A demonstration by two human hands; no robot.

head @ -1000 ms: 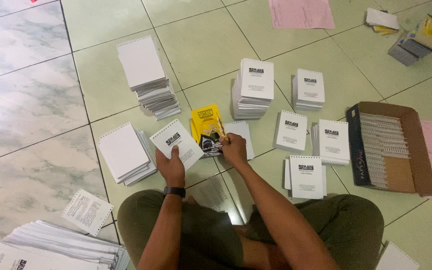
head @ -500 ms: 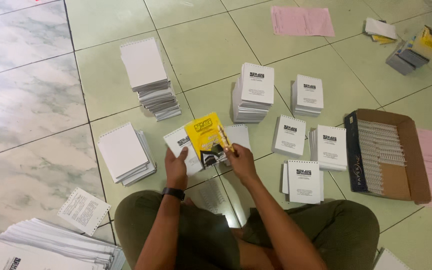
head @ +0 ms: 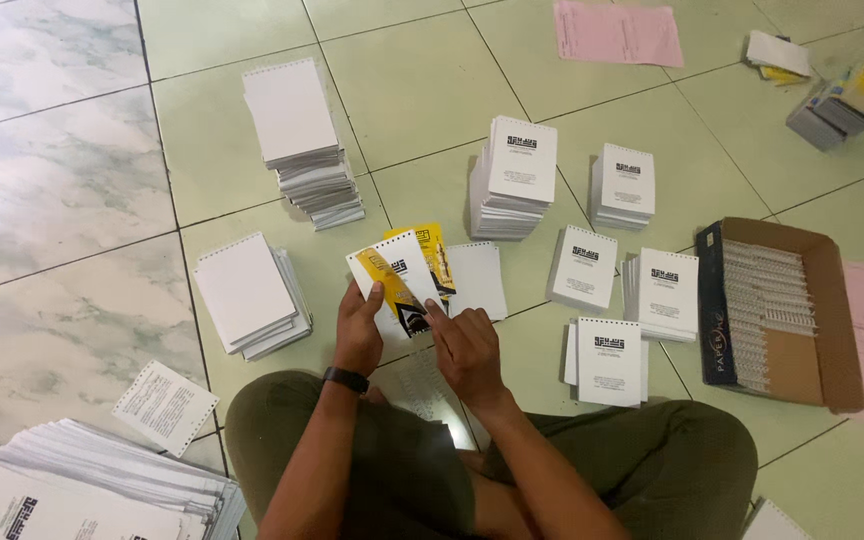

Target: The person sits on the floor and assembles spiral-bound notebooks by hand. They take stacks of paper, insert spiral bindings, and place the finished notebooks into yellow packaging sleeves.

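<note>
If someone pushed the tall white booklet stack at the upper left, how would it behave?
The tall stack would probably shear or topple rather than slide whole: its lower booklets are already fanned out of line. Being many layers of paper, it likely feels heavy. The smooth tiled floor may let it slip.

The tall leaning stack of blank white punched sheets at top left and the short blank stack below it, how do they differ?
The tall leaning stack is many sheets high and slumps sideways; the short blank stack is low and tidier. The short one lies nearer the left hand. Both show blank white tops with punched edges.

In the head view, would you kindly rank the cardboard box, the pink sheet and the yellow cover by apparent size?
1. cardboard box, clearly largest.
2. pink sheet, though it lies farther from the camera.
3. yellow cover, held by the left hand and right hand.
</note>
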